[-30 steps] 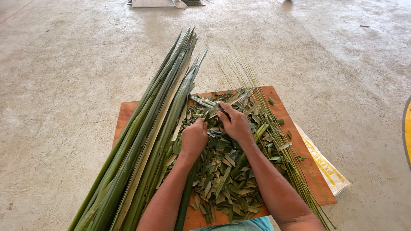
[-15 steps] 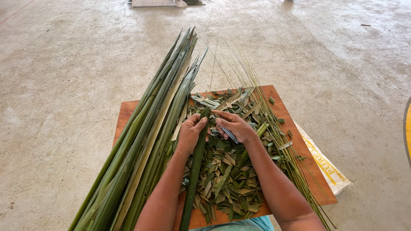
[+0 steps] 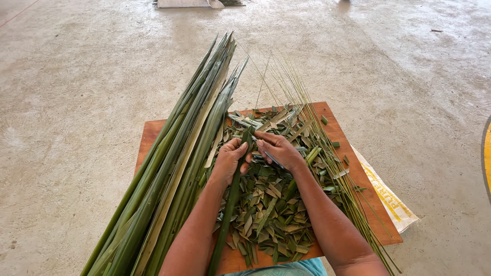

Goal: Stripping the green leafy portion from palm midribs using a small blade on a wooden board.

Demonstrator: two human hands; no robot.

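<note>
Left hand and right hand pinch one palm leaf strip, fingers closed; since a second ago it has been lifted off the cuttings.

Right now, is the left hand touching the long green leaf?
Touching. The head view shows the left hand wrapped around the long green leaf near its top end, fingers curled over it with no gap, above the wooden board.

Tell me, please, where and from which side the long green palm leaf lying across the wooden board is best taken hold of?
Probably near its far tip, where the left hand already pinches the long green palm leaf, the right hand touching beside it. The narrow blade runs lengthwise toward the person, so come from above, fingers closing across its width; below, cut leaf scraps crowd the wooden board.
</note>
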